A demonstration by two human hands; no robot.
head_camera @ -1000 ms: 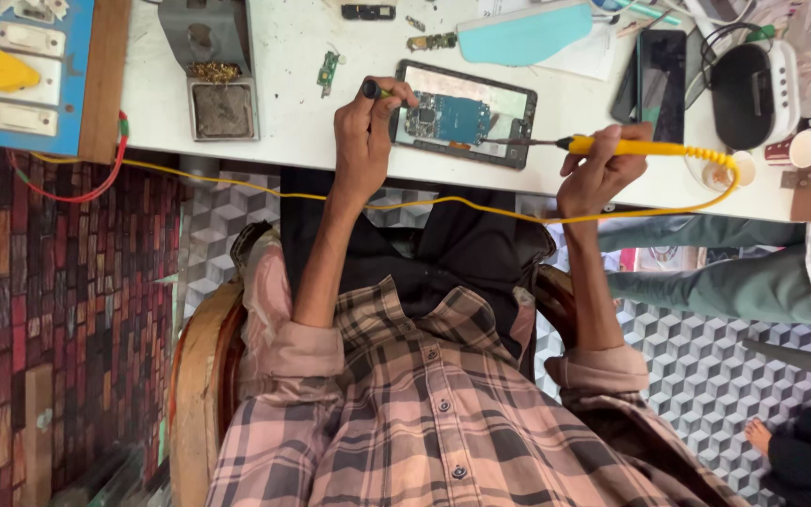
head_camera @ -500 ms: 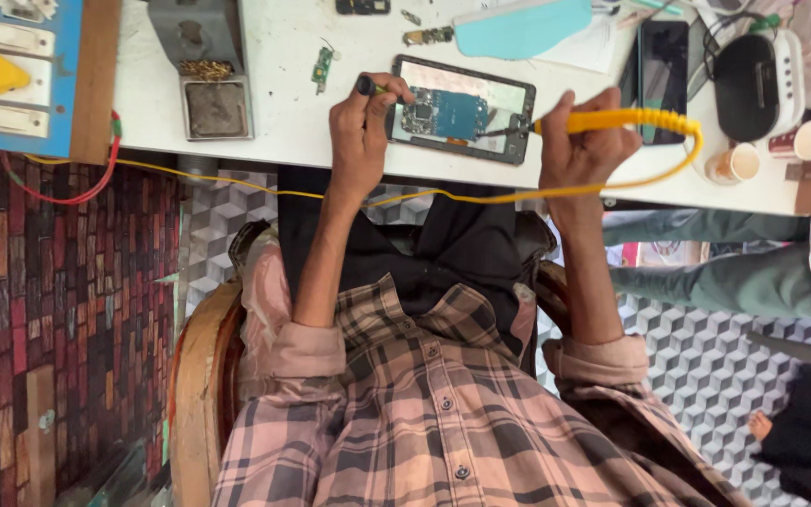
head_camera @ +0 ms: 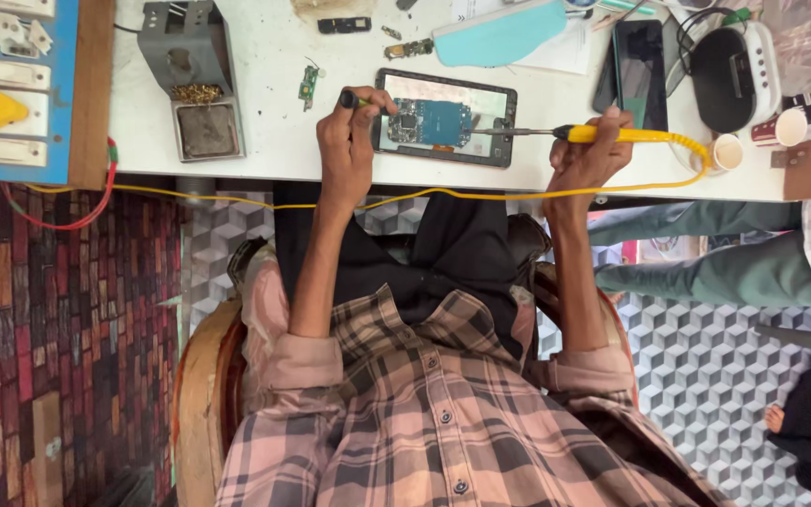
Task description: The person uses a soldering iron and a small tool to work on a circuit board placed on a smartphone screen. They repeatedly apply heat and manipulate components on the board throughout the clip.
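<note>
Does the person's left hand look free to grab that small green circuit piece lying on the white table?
Probably yes: the small green circuit piece lies uncovered just beside the left hand, though that hand already holds a dark tool.

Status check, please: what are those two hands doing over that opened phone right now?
Left hand grips small dark tool at opened phone. Right hand holds yellow soldering iron, tip over board. Nothing in the way.
</note>
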